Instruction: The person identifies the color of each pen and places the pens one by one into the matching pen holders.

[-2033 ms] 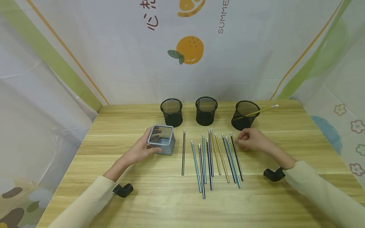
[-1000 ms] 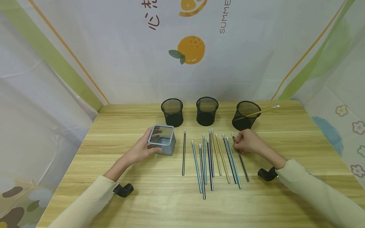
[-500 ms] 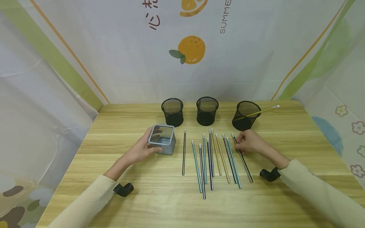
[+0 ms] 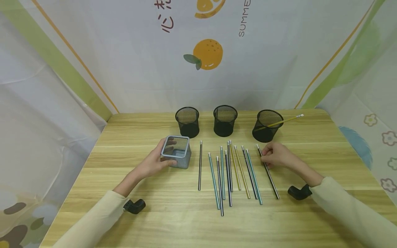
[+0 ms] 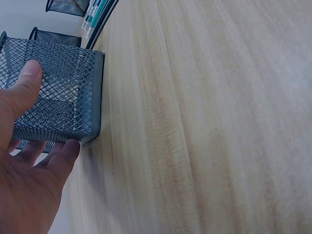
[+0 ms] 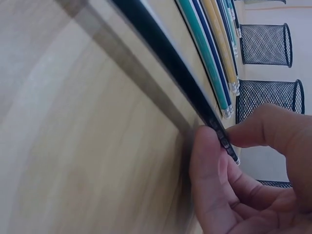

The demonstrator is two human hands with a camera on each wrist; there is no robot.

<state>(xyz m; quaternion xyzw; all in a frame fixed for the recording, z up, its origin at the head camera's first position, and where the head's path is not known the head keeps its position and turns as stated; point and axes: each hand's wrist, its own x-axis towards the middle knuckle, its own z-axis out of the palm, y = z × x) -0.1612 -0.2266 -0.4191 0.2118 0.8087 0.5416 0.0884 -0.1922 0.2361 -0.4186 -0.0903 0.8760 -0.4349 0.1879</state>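
My left hand (image 4: 155,162) holds a square grey mesh pen holder (image 4: 183,162) on the table, thumb on its near side and fingers round the left. Between thumb and fingertips, my right hand (image 4: 276,155) pinches a black pencil (image 4: 271,181) near its white eraser end. The right wrist view shows the black pencil (image 6: 165,53) raised a little, with its shadow on the wood. To its left lie several teal, yellow and dark pencils (image 4: 243,172), erasers pointing away from me. One black pencil (image 4: 200,168) lies apart, beside the grey holder.
Three round black mesh pen holders stand along the back: left (image 4: 189,129), middle (image 4: 223,129) and right (image 4: 263,134). A yellow pencil (image 4: 289,119) leans out of the right one. Behind the wooden table (image 4: 149,224) hangs a printed white curtain (image 4: 139,62).
My right hand has taken hold of the rightmost black pencil and shifted it to the right, away from the teal one. My left hand and the grey holder have stayed in place.
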